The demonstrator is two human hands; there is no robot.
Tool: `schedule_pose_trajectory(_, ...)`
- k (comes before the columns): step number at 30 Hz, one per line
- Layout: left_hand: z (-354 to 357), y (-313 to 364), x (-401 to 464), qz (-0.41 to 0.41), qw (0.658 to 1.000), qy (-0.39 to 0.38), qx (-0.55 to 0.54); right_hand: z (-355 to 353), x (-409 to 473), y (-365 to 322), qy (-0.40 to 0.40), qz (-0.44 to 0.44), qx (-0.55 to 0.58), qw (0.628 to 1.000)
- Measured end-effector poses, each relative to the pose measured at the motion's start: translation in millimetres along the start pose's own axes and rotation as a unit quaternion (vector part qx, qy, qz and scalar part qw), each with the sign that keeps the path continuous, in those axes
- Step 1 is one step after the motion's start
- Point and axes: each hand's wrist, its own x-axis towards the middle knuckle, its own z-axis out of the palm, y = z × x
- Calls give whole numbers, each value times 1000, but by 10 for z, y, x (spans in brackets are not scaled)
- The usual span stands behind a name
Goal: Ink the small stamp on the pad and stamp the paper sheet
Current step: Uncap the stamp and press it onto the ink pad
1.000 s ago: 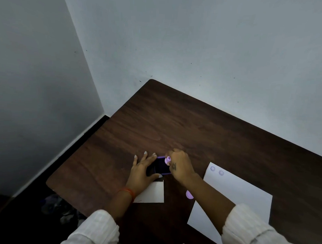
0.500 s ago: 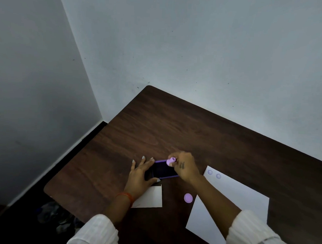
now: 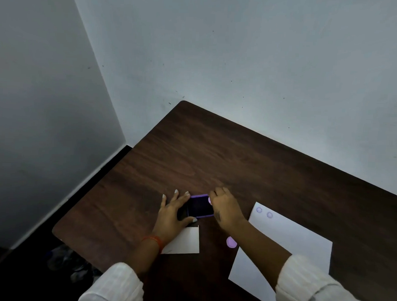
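The right hand is curled tight around a small lilac stamp, of which only a sliver shows past the knuckles; it sits at the right edge of the ink pad, and whether its face is touching the ink I cannot tell. The left hand lies spread and flat, fingers splayed over the pad's left side and thumb along its near edge, pinning it to the table rather than gripping it.

The pad is a shallow purple-rimmed tray with a dark inked middle. Just nearer the person, partly under the left wrist, lies a small white card. A round lilac cap rests on the wood between that card and the big paper sheet, which lies to the right, well clear of the pad. Two faint round prints already sit near its far corner.

The stamp looks like light, hard plastic, too small for more than a fingertip pinch around its sides, and I would guess it is easy to tip; keeping it upright should matter for a clean print. The pad seems light enough to skid, which is likely why a hand steadies it. The sheet is thin and loose on smooth wood, so it may shift or lift with the stamp unless held down.
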Motion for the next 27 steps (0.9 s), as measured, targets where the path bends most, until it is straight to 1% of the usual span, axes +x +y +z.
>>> schedule_pose_trajectory(1,-4,8,-3,0,1000,-1,0,-1,-9,0,-6,-10,-15,1000)
schedule_pose_trajectory(3,-9,25,-12,1,1000,1,-4,-44,-13,4,-1,-9,5,1000)
schedule_pose_trajectory(6,-25,46,-9,-1,1000,-5,7,-260,27,27,-6,69,133,989)
schedule_pose_trajectory(8,-34,53,-13,-8,1000,-10,9,-358,62,65,-22,91,183,979)
schedule_pose_trajectory(10,-35,59,-14,-8,1000,-9,1,-335,12,39,-56,77,149,984)
schedule_pose_trajectory(11,-31,61,-13,-6,1000,-6,-2,-273,-34,20,-59,61,128,988)
schedule_pose_trajectory(13,-26,58,-11,-5,1000,-4,1,-112,-138,-5,-18,17,107,994)
schedule_pose_trajectory(15,-21,45,-12,-7,1000,-6,3,-20,-180,3,15,-5,85,996)
schedule_pose_trajectory(22,-9,38,-7,-3,1000,0,-2,23,-123,14,31,15,103,994)
schedule_pose_trajectory(25,-21,44,-3,-7,1000,-4,-8,39,-138,36,12,-33,41,999)
schedule_pose_trajectory(27,-25,54,-6,-9,1000,-8,-8,62,-157,65,11,-55,29,998)
